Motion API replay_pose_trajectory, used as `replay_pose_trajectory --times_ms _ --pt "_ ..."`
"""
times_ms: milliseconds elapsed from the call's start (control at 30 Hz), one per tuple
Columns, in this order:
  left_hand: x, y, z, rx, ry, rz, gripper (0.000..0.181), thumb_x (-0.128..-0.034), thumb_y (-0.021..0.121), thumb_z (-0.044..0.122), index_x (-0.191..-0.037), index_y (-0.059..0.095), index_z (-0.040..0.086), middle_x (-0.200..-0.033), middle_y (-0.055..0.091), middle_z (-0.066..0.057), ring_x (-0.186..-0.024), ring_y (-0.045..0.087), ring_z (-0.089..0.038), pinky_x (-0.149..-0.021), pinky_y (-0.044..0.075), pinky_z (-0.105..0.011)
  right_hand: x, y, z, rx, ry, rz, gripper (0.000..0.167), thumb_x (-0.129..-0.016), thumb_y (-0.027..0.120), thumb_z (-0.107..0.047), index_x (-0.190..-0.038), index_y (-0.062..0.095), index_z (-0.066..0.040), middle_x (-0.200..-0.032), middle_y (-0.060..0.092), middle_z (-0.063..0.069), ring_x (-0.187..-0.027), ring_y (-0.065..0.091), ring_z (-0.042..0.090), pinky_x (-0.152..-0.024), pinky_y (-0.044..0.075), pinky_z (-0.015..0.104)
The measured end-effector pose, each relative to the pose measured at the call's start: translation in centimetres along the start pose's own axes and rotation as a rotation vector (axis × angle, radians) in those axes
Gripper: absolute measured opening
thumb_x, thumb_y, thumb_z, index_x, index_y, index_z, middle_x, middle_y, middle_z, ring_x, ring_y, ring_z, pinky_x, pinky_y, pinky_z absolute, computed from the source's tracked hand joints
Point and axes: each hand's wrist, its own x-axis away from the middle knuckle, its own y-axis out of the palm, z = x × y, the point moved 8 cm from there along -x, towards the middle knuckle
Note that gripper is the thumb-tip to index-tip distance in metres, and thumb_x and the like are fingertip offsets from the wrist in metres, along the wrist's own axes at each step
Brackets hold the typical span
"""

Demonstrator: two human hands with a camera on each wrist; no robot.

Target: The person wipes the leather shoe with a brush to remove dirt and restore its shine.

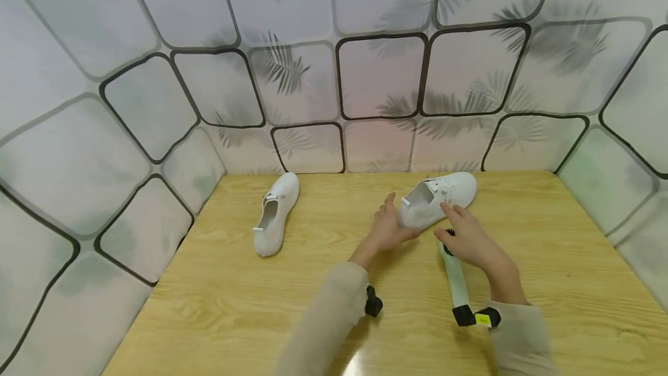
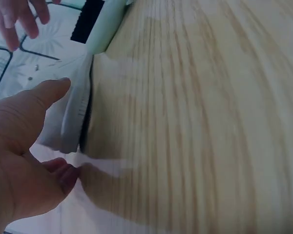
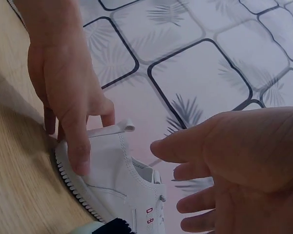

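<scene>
A white shoe [image 1: 459, 189] sits toward the back right of the wooden table, its toe pointing right and away. My left hand [image 1: 386, 228] is at its heel, fingers spread; in the right wrist view the thumb lies along the heel's near side. Whether it presses there I cannot tell. My right hand [image 1: 469, 239] hovers by the shoe's near side with relaxed fingers, holding nothing. Under it lies a pale green brush [image 1: 456, 283] with black bristles, partly covered by that hand. In the right wrist view, red lettering shows on the shoe [image 3: 107, 195].
The matching white shoe [image 1: 276, 216] stands at the left of the table [image 1: 224, 306], toe toward the back. Patterned fabric walls [image 1: 381, 74] close off the back and both sides. A small black device is strapped at each wrist.
</scene>
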Motion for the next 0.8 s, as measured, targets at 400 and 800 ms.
replay_pose_trajectory --times_ms 400,800 --pt "-0.3 0.0 -1.2 0.023 -0.021 0.028 0.085 -0.0845 0.08 0.034 -0.15 0.034 0.006 -0.128 0.057 -0.01 -0.115 0.051 -0.026 -0.094 0.047 -0.036 0.0 2.4 -0.9 0.051 -0.017 -0.087 0.071 -0.103 0.052 -0.032 -0.153 0.022 0.009 -0.152 0.01 0.045 -0.138 0.01 0.063 -0.105 0.02 0.074" --pt "1.2 -1.8 -3.1 0.097 0.042 -0.023 0.086 -0.0844 0.081 0.031 -0.15 0.032 0.002 -0.129 0.058 -0.013 -0.114 0.056 -0.022 -0.095 0.048 -0.033 0.4 1.9 0.4 0.039 -0.002 -0.141 0.069 -0.102 0.054 -0.028 -0.15 0.025 0.012 -0.148 0.017 0.046 -0.135 0.019 0.063 -0.103 0.026 0.072"
